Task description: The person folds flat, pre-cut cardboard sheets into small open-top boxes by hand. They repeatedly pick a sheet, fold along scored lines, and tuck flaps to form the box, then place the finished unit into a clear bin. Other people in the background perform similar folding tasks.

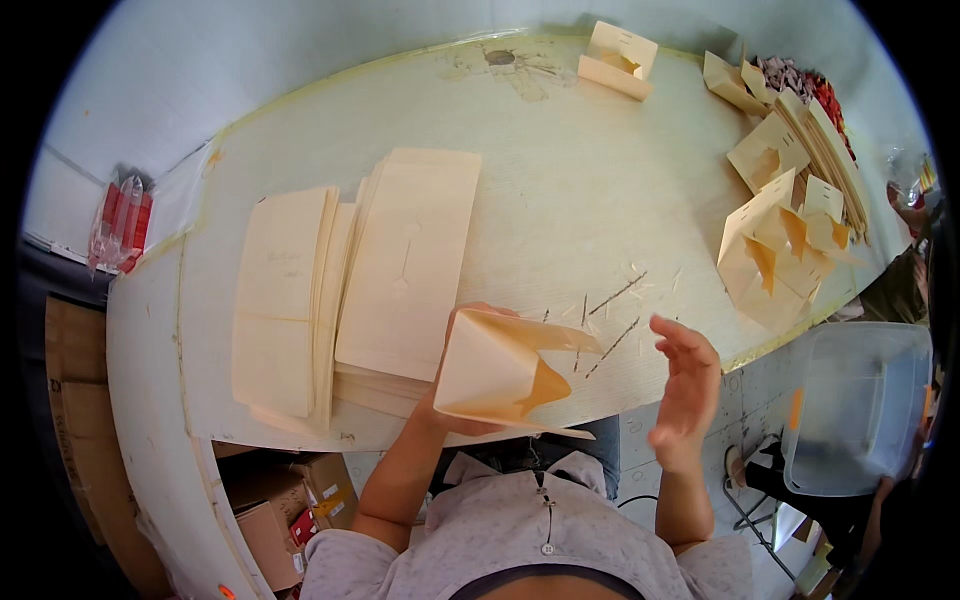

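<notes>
Worn cream table (pixel 560 200): flat card stacks (pixel 370 280) lie just beyond the left fingers (pixel 480 312); folded cartons (pixel 775 250) lie well beyond the right fingers (pixel 672 335).

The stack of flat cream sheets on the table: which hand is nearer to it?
Left. The left hand sits at the stack of flat cream sheets, holding a folded paper box; the right hand hovers farther right.

flat sheet stacks (pixel 360 270) left on table (pixel 560 150), folded boxes (pixel 775 250) right
</notes>
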Tool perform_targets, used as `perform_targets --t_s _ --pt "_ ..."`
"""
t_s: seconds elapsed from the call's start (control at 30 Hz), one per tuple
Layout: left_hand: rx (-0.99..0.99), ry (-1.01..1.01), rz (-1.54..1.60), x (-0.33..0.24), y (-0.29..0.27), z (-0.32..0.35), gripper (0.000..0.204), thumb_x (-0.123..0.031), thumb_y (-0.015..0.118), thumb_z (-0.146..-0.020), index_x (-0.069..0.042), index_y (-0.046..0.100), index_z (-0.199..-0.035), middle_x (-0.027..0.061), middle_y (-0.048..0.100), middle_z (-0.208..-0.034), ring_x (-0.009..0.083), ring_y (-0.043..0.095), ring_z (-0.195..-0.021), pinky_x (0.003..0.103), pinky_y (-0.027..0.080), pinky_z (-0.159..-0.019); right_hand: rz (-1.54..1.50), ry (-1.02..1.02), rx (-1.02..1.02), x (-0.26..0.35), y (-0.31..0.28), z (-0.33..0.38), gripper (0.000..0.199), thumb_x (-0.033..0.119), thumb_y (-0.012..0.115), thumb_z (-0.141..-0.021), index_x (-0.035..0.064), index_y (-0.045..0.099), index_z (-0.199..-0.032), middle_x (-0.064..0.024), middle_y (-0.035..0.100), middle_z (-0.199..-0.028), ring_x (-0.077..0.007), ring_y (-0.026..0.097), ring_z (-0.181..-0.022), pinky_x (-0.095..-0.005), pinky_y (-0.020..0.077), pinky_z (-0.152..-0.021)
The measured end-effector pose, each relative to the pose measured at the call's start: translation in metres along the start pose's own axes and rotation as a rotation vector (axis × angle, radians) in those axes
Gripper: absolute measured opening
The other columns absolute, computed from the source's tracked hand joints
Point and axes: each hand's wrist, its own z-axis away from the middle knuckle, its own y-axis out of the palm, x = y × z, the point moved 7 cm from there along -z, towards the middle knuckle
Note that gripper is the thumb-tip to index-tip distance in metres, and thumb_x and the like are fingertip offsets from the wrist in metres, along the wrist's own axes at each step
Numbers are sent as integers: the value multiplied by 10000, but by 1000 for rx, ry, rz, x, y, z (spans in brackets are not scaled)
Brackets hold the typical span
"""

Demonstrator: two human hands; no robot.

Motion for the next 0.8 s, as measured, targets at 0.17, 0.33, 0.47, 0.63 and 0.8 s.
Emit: perform_targets --t_s 0.17,0.33,0.47,0.63,0.8 --pt "-174 -405 176 24 0 21 814 -169 769 -668 -55 295 -1320 92 483 -1186 214 496 -1092 357 432 -910 89 260 224 -25 39 7 852 228 772 -719 2 259 -1361 -144 609 -1104 -245 581 -1042 -357 401 -950" --pt "-295 -565 288 25 8 23 823 -150 723 -701 -76 248 -1369 88 477 -1195 208 489 -1100 353 431 -913 56 339 50 -44 49 4 356 105 690 -802 -20 546 -1103 -113 641 -896 -178 621 -795 -262 479 -712" --pt "-309 -290 254 4 16 -2 673 -135 672 -748 -84 303 -1308 107 445 -1225 208 464 -1129 359 406 -929 309 244 42 -40 49 3 174 125 672 -827 -13 587 -891 -99 584 -701 -164 566 -580 -279 436 -519" --pt "-310 -180 40 -11 2 -15 336 -130 647 -771 -59 527 -1077 125 481 -1174 213 485 -1064 346 392 -900 409 202 36 -39 59 11 194 121 625 -852 16 482 -772 -119 507 -570 -254 519 -465 -346 389 -431" --pt "-386 -96 -136 -12 -2 -6 128 -129 600 -782 -17 567 -835 119 550 -913 207 517 -927 338 399 -845 593 165 72 -43 63 20 202 170 567 -879 27 427 -855 -168 531 -548 -375 537 -473 -443 408 -413"
